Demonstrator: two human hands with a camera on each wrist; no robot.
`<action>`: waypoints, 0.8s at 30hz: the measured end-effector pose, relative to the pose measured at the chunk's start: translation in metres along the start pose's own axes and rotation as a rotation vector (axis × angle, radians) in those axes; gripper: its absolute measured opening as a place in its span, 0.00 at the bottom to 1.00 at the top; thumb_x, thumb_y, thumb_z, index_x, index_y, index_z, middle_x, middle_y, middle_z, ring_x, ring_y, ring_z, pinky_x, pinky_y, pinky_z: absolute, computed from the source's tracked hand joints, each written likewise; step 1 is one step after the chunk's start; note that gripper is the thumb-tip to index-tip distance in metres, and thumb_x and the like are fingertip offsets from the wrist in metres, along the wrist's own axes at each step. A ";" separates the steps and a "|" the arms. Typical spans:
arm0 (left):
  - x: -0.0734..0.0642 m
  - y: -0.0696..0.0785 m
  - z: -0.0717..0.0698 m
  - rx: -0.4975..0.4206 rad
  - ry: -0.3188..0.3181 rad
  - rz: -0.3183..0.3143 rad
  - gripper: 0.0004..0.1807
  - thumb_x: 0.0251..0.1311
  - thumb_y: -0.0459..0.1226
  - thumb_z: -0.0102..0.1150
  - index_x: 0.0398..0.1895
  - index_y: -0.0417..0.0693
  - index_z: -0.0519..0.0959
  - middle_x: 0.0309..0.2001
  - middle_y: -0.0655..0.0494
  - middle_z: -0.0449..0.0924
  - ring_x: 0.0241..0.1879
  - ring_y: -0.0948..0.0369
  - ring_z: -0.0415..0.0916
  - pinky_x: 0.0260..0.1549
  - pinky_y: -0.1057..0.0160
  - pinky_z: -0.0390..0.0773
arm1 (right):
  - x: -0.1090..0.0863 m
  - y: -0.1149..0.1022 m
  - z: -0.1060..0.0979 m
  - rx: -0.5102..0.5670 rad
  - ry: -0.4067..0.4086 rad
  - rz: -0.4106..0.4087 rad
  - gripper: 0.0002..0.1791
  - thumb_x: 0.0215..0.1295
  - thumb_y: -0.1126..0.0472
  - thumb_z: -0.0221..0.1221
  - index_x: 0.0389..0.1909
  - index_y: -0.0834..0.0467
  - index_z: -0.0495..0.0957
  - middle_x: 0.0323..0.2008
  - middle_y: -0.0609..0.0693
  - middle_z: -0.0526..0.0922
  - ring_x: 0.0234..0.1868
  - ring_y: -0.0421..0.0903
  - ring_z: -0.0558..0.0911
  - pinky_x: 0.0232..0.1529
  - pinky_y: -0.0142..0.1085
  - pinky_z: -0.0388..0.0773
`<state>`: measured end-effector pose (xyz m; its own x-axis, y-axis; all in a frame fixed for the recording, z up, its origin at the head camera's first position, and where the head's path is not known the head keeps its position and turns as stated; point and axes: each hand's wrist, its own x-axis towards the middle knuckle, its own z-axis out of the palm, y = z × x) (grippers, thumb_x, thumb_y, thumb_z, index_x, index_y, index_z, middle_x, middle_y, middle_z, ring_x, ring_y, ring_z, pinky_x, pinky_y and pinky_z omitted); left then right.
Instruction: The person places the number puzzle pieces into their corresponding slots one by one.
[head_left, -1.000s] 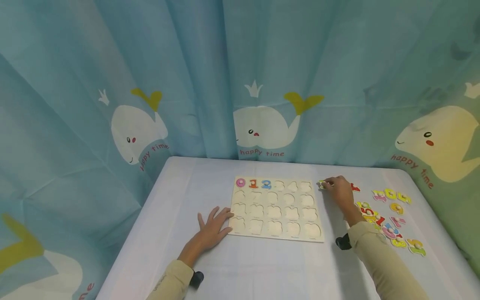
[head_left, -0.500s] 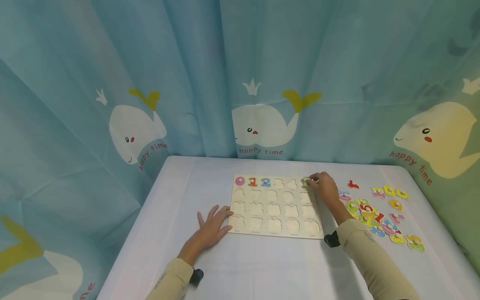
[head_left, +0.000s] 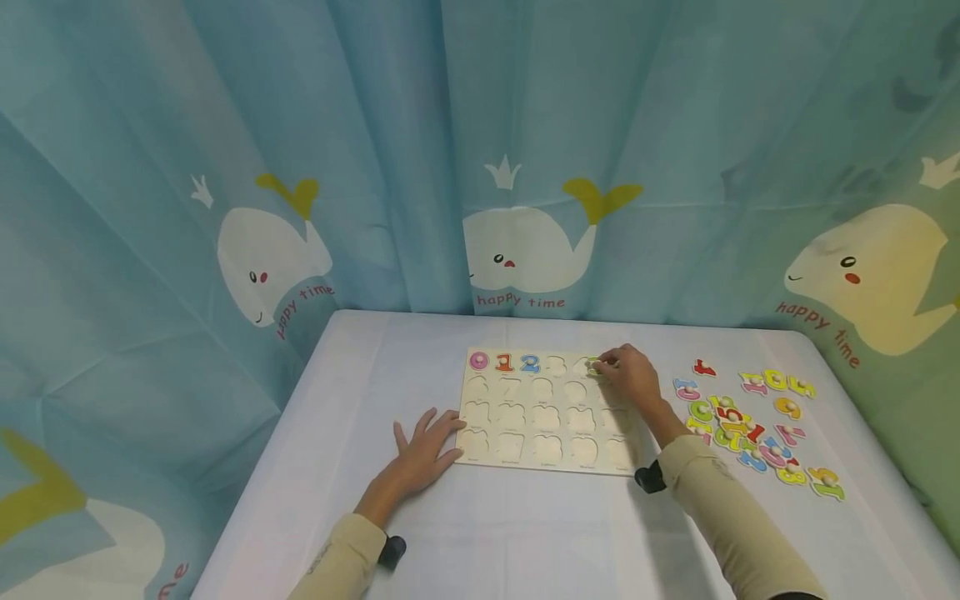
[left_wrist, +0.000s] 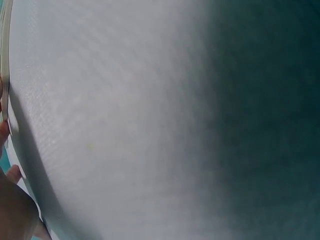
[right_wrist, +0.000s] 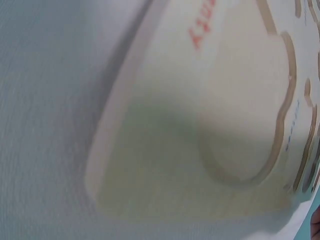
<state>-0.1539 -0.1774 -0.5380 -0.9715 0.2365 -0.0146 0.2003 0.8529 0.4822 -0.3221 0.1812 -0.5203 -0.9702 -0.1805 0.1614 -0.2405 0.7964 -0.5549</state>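
Observation:
A pale wooden number puzzle board (head_left: 525, 427) lies on the table, with rows of cut-out recesses. In its top row sit a pink 0 (head_left: 478, 361), an orange 1 (head_left: 505, 362) and a blue 2 (head_left: 530, 363). My right hand (head_left: 630, 373) pinches a green number puzzle piece (head_left: 593, 367) over the right part of that row; the fingers cover much of it, so I cannot tell its digit. Fingers spread, my left hand (head_left: 426, 450) rests on the table with its fingertips at the board's left edge. The right wrist view shows a board corner (right_wrist: 160, 165) close up.
Several colourful number pieces (head_left: 729, 414) lie in a loose, partly overlapping cluster right of the board. A red piece (head_left: 703, 367) lies apart, nearer the back. Behind the white table (head_left: 525, 533) hangs a blue curtain (head_left: 405, 167) printed with whales.
My right hand has carried the green number puzzle piece leftward, from beside the board's right edge to over its top row. The left hand stays in place.

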 end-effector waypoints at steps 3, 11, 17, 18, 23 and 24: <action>0.000 0.000 -0.001 0.001 0.002 0.004 0.23 0.64 0.48 0.53 0.62 0.55 0.69 0.67 0.55 0.61 0.69 0.46 0.45 0.52 0.25 0.26 | 0.000 -0.005 0.003 0.007 0.001 0.001 0.14 0.61 0.56 0.62 0.36 0.64 0.83 0.35 0.56 0.77 0.37 0.53 0.77 0.36 0.48 0.74; -0.002 0.001 -0.002 0.002 0.002 0.012 0.23 0.64 0.46 0.53 0.62 0.53 0.70 0.67 0.54 0.62 0.69 0.45 0.46 0.52 0.25 0.28 | 0.000 -0.019 0.015 0.037 -0.020 0.011 0.13 0.61 0.56 0.62 0.37 0.64 0.82 0.35 0.54 0.77 0.35 0.51 0.76 0.34 0.45 0.74; -0.002 0.001 -0.002 0.004 0.011 0.021 0.23 0.65 0.46 0.53 0.61 0.52 0.70 0.67 0.54 0.62 0.69 0.45 0.46 0.52 0.25 0.27 | 0.001 -0.027 0.024 0.042 -0.031 0.017 0.13 0.60 0.56 0.63 0.35 0.63 0.82 0.33 0.53 0.76 0.33 0.49 0.75 0.35 0.45 0.74; -0.002 0.001 -0.002 0.002 0.011 0.021 0.23 0.65 0.46 0.53 0.61 0.52 0.70 0.67 0.54 0.62 0.69 0.45 0.46 0.52 0.25 0.27 | 0.002 -0.028 0.026 0.040 -0.033 0.015 0.13 0.60 0.56 0.64 0.35 0.63 0.82 0.33 0.53 0.76 0.33 0.49 0.75 0.36 0.45 0.74; -0.002 0.002 -0.003 -0.003 0.003 0.012 0.23 0.65 0.46 0.53 0.62 0.53 0.69 0.67 0.54 0.62 0.69 0.45 0.46 0.52 0.25 0.27 | 0.005 -0.033 0.032 0.022 -0.051 0.019 0.12 0.60 0.56 0.64 0.35 0.63 0.82 0.32 0.52 0.75 0.33 0.49 0.74 0.36 0.45 0.74; -0.002 0.002 -0.003 0.000 0.004 0.011 0.23 0.65 0.46 0.53 0.62 0.53 0.69 0.67 0.54 0.62 0.69 0.45 0.46 0.52 0.25 0.27 | 0.006 -0.035 0.034 0.018 -0.056 0.021 0.12 0.60 0.56 0.64 0.35 0.62 0.82 0.32 0.52 0.75 0.33 0.48 0.74 0.36 0.44 0.74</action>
<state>-0.1516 -0.1777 -0.5339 -0.9698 0.2438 -0.0063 0.2106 0.8503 0.4823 -0.3208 0.1330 -0.5274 -0.9751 -0.1959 0.1042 -0.2199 0.7898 -0.5726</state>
